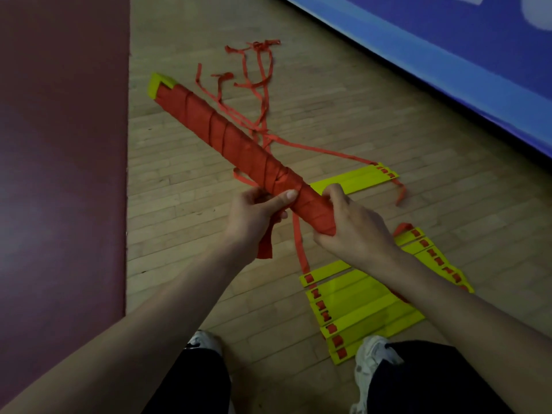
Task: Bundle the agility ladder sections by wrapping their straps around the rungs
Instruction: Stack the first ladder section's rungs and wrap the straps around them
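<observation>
A long bundle of yellow rungs [227,135], wrapped almost fully in red strap, is held slanted above the wooden floor; its yellow tip shows at the upper left. My left hand [257,216] grips the bundle near its lower end, thumb on top, with a loose strap end [265,246] hanging below it. My right hand [352,222] clasps the bundle's near end. On the floor lie a fanned stack of yellow rungs [361,309] with red strap slots and another rung group [358,179] behind my right hand.
Loose red straps [257,85] trail across the wooden floor [185,180] beyond the bundle. A dark red mat [59,144] covers the left side. A blue mat [448,64] runs along the upper right. My white shoes [373,363] are at the bottom.
</observation>
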### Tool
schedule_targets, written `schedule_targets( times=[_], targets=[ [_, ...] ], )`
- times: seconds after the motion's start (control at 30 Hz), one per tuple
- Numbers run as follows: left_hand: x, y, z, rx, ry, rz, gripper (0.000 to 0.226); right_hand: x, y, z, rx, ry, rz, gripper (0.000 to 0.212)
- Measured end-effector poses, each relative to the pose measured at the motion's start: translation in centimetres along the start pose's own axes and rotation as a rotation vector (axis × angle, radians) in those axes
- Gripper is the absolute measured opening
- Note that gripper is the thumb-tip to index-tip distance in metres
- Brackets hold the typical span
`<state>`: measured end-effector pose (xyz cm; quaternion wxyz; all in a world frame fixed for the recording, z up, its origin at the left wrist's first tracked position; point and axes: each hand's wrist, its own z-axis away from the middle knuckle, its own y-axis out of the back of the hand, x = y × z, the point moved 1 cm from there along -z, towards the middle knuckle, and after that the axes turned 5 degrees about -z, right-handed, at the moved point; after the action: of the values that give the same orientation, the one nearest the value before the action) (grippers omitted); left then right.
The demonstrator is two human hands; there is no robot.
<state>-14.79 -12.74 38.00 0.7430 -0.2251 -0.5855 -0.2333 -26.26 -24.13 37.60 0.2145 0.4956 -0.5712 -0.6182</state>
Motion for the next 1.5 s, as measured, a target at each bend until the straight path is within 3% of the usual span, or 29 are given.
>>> schedule_targets(
  times=[0.1, 0.23, 0.37, 0.53, 0.73, 0.93, 1.07, 1.13, 1.4, 1.5],
  targets=[
    [-0.2, 0.1, -0.1, -0.051, -0.024, 0.006, 0.015, 0.6, 0.0, -0.1, -0.01, 0.001, -0.105, 0.055],
    [-0.2, -0.1, -0.4, -0.071, 0.003, 0.014, 0.04, 1.0, 1.0, -0.6, -0.016, -0.087, -0.411, 0.04],
    [-0.2, -0.5, -0.5, -0.096, 0.032, 0.053, 0.017, 1.1, 1.8, -1.0, -0.057, -0.218, -0.682, 0.031],
    [-0.4, -0.3, -0.8, -0.098, 0.11, 0.186, 0.013, 0.9, 1.8, -0.8, -0.159, -0.232, -0.917, 0.026],
    [-0.8, 0.1, -0.6, -0.1, 0.129, 0.242, 0.015, 0.4, 1.7, -0.3, -0.322, -0.233, -0.999, 0.026],
    [-0.8, 0.1, -0.1, -0.079, 0.015, 0.209, 0.024, 0.2, 1.7, -0.1, -0.331, -0.223, -0.978, 0.028],
    [-1.3, -0.1, -0.2, 0.035, -0.062, 0.078, 0.028, 0.1, 1.6, -0.1, -0.339, -0.205, -0.966, 0.028],
    [-1.2, 0.0, -0.2, 0.031, -0.065, 0.038, 0.021, 0.1, 1.5, 0.0, -0.339, -0.218, -0.997, 0.026],
    [-1.0, -1.1, 0.2, -0.159, 0.185, 0.283, 0.021, 0.9, 0.0, -0.2, -0.293, -0.245, -0.905, 0.025],
    [-1.2, -1.4, -0.1, -0.121, 0.24, 0.303, 0.008, 0.8, -0.5, -0.2, -0.249, -0.195, -0.794, 0.029]
  ],
)
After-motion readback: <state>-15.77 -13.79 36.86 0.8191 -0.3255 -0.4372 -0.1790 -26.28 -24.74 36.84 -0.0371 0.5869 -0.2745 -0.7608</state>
